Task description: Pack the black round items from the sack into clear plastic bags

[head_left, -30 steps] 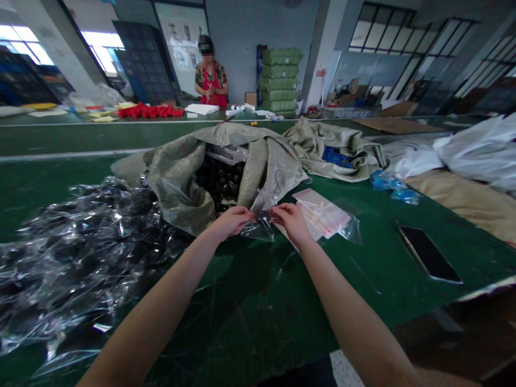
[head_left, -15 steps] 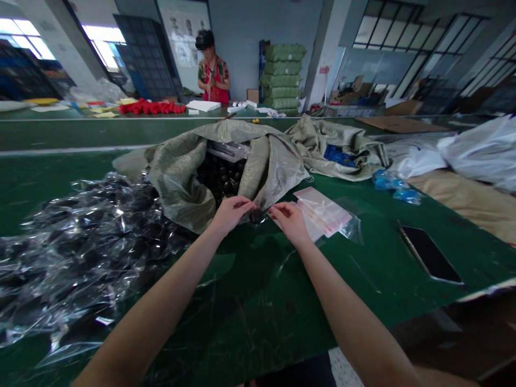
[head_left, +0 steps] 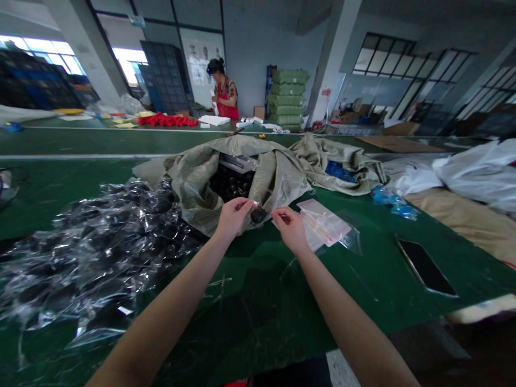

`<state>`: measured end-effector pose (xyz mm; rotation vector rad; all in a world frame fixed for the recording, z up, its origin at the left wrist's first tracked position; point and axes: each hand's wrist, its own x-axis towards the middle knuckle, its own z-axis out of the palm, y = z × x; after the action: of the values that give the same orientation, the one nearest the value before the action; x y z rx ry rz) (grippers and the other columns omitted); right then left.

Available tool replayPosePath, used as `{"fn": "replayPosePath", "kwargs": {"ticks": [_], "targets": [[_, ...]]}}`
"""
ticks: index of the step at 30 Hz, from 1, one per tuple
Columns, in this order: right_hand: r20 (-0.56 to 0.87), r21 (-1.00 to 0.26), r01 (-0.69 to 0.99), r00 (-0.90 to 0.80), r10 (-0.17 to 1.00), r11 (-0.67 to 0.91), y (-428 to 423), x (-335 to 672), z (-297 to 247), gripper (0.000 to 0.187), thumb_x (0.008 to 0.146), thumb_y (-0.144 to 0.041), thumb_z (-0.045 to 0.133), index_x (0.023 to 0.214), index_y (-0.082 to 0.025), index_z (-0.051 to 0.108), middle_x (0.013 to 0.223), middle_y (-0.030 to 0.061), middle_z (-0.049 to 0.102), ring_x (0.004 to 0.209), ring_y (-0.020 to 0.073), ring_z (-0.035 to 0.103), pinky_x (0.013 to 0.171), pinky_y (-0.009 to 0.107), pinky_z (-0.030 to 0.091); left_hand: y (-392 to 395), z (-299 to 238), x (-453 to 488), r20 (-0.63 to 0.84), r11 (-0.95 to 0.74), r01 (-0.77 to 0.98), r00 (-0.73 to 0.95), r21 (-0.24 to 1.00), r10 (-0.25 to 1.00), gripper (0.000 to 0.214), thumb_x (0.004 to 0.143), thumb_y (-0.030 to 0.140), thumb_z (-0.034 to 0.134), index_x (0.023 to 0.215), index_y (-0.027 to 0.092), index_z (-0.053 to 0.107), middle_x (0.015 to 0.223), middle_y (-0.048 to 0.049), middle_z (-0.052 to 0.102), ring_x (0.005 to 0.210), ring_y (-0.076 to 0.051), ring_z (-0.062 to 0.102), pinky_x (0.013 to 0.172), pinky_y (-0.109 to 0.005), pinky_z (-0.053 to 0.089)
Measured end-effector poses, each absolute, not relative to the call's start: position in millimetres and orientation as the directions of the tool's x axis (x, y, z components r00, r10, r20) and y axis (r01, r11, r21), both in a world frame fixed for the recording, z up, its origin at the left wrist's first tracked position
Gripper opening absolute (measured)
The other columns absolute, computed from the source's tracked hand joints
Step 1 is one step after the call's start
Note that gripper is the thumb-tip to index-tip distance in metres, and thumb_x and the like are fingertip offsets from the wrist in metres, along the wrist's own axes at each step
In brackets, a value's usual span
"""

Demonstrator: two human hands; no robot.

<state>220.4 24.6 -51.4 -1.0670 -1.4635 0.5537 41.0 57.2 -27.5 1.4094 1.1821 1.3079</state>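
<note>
Between my two hands hangs a small clear plastic bag with a dark round piece (head_left: 258,215) inside it. My left hand (head_left: 234,215) pinches the bag's left side, and my right hand (head_left: 289,224) pinches its right side. Just behind them lies a woven sack (head_left: 193,185), its mouth gaping over many black round pieces (head_left: 231,183). Right of my right hand is a stack of flat clear bags (head_left: 328,223) with pinkish strips. To the left spreads a large heap of bagged black pieces (head_left: 105,247). What exactly the black pieces are I cannot tell.
A phone (head_left: 426,267) lies on the green table (head_left: 258,317) at the right. Behind it are blue bagged pieces (head_left: 395,201), a second sack (head_left: 310,153) with blue items, and white plastic bags (head_left: 479,169). Across the far table stands a person (head_left: 226,94) near red items (head_left: 167,119).
The view has tilted up and turned slightly left. My hands stay pinched on the bag, and the dark piece in it now shows more plainly. The co-worker's hands have lifted a white item.
</note>
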Motion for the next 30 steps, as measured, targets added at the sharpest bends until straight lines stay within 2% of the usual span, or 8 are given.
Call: {"fn": "replayPosePath", "kwargs": {"ticks": [3, 6, 8, 11, 15, 21, 30], "targets": [[0.614, -0.736, 0.419, 0.080, 0.785, 0.532, 22.1, 214.3, -32.5, 0.015, 0.088, -0.033, 0.057, 0.080, -0.021, 0.061, 0.087, 0.0048, 0.062, 0.084, 0.0185, 0.058, 0.074, 0.030, 0.046, 53.5, -23.2, 38.8, 0.327, -0.325, 0.103, -0.011, 0.940, 0.945, 0.023, 0.081, 0.037, 0.063, 0.085, 0.017, 0.073, 0.077, -0.0036, 0.069, 0.071, -0.015, 0.060, 0.065, -0.025, 0.046], [0.687, -0.582, 0.558, -0.050, 0.725, 0.591, 21.4, 208.9, -14.9, 0.012, 0.089, -0.025, 0.054, 0.078, -0.021, 0.057, 0.086, 0.0061, 0.060, 0.084, 0.0199, 0.056, 0.077, 0.033, 0.045, 52.9, -23.4, 39.4, 0.456, -0.444, 0.184, -0.027, 0.877, 0.889, 0.011, 0.077, 0.026, 0.067, 0.078, 0.017, 0.073, 0.094, -0.0060, 0.068, 0.086, -0.016, 0.061, 0.074, -0.026, 0.048], [0.707, -0.509, 0.604, -0.114, 0.698, 0.613, 21.4, 206.6, -5.3, 0.012, 0.089, -0.022, 0.052, 0.077, -0.021, 0.056, 0.088, 0.0073, 0.060, 0.087, 0.0210, 0.056, 0.080, 0.034, 0.045, 53.0, -25.8, 41.3, 0.476, -0.449, 0.220, -0.087, 0.866, 0.875, 0.007, 0.074, 0.022, 0.069, 0.075, 0.017, 0.073, 0.097, -0.0068, 0.063, 0.087, -0.016, 0.060, 0.073, -0.026, 0.047], [0.712, -0.454, 0.628, -0.171, 0.681, 0.632, 20.6, 205.3, 5.8, 0.013, 0.089, -0.020, 0.051, 0.076, -0.022, 0.055, 0.088, 0.0077, 0.060, 0.088, 0.0216, 0.056, 0.082, 0.035, 0.045, 50.6, -28.7, 44.2, 0.421, -0.391, 0.180, -0.178, 0.903, 0.890, 0.008, 0.074, 0.023, 0.070, 0.075, 0.016, 0.073, 0.093, -0.0055, 0.059, 0.080, -0.014, 0.058, 0.071, -0.025, 0.046], [0.705, -0.437, 0.626, -0.208, 0.678, 0.646, 19.0, 206.1, 14.2, 0.013, 0.088, -0.021, 0.052, 0.075, -0.022, 0.055, 0.085, 0.0067, 0.059, 0.082, 0.0203, 0.055, 0.077, 0.034, 0.045, 41.6, -28.2, 43.3, 0.422, -0.402, 0.128, -0.233, 0.907, 0.876, 0.009, 0.077, 0.024, 0.067, 0.077, 0.016, 0.073, 0.087, -0.0032, 0.057, 0.074, -0.012, 0.056, 0.071, -0.025, 0.046], [0.649, -0.444, 0.630, -0.263, 0.714, 0.637, 18.6, 203.8, 10.3, 0.013, 0.088, -0.023, 0.054, 0.075, -0.022, 0.057, 0.086, 0.0058, 0.060, 0.079, 0.0189, 0.054, 0.075, 0.032, 0.044, 32.0, -28.4, 37.7, 0.490, -0.460, 0.171, -0.250, 0.871, 0.835, 0.011, 0.081, 0.022, 0.063, 0.076, 0.016, 0.070, 0.083, -0.0029, 0.056, 0.074, -0.013, 0.054, 0.067, -0.025, 0.044], [0.605, -0.529, 0.601, -0.228, 0.763, 0.599, 19.8, 204.8, -10.0, 0.013, 0.086, -0.024, 0.054, 0.073, -0.022, 0.057, 0.083, 0.0047, 0.060, 0.075, 0.0185, 0.054, 0.071, 0.032, 0.043, 34.2, -43.3, 25.0, 0.480, -0.424, 0.240, -0.284, 0.873, 0.830, 0.013, 0.084, 0.022, 0.061, 0.077, 0.016, 0.069, 0.084, -0.0032, 0.058, 0.075, -0.013, 0.054, 0.069, -0.025, 0.043]]}}
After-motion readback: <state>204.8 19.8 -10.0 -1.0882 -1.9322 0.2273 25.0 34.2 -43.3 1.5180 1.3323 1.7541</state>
